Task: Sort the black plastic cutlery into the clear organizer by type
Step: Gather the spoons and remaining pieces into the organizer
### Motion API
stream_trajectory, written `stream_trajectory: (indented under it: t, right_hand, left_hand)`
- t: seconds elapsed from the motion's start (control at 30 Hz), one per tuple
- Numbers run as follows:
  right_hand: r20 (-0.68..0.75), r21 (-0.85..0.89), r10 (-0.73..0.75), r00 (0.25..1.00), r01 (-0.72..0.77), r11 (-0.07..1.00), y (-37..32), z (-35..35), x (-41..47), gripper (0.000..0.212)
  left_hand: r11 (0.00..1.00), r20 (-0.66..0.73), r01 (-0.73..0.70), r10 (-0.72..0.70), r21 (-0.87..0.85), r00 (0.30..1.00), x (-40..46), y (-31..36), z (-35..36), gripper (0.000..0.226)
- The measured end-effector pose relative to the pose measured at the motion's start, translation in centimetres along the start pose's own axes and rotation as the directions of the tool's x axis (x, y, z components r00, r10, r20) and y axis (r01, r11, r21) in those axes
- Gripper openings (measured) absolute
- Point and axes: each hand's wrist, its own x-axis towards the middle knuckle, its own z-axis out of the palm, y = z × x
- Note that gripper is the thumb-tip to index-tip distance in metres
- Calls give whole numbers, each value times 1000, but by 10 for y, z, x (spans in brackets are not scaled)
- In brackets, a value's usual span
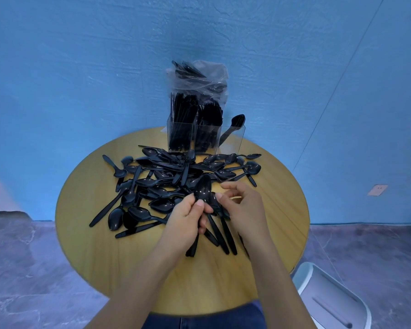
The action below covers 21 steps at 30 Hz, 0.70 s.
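A: Where's the cutlery rn?

B: Mostly a loose pile of spoons (pixel 166 181) spread over the middle and far part of the round wooden table (pixel 100 245). All black plastic, bowls and handles crossing every which way.

A: And the organizer?

B: Clear organizer (pixel 205 136) stands upright at the far edge of the table, right behind the pile. Three compartments side by side. Left one is packed w/ upright black pieces, prob. knives or forks, can't tell which. Middle one is also full. Right one holds a single spoon (pixel 233 129), leaning, bowl up.

A: Anything behind it?

B: A clear plastic bag (pixel 199 77) w/ more black cutlery sits above/behind the organizer, against the blue wall (pixel 81 67).

A: Hands?

B: Left hand (pixel 188 217) grips a bunch of spoons (pixel 203 189), fingers curled round the handles. One bowl sticks up toward the pile; the handles fan out below the hand toward the near table edge. Right hand (pixel 242 207) is just beside it, fingers bent. Its thumb and fingertips are close to the same bunch, but whether it's actually pinching a spoon I can't tell – the contact is hidden.

A: Both over the table?

B: Yes, at the near side of the pile, forearms coming in from the bottom.

A: Other stuff?

B: A white chair (pixel 330 295) at lower right, grey floor (pixel 22 257), and blue jeans (pixel 199 321) at the bottom edge.
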Motion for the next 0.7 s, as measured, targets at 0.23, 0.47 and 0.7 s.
stream_trajectory:
  t: [0.23, 0.47, 0.7]
  right_hand:
    - [68, -474, 165, 984, -114, 873, 30, -5, -8, 60]
    - [11, -476, 141, 990, -119, 871, 31, 0, -6, 33]
    - [3, -515, 137, 991, -116, 849, 33, 0, -3, 16]
  left_hand:
    - [997, -76, 45, -50, -57, 996, 6, -14, -9, 32]
    - [1000, -77, -13, 11, -26, 997, 7, -22, -7, 31]
    - [998, -86, -42, 39, -38, 995, 6, -24, -9, 30]
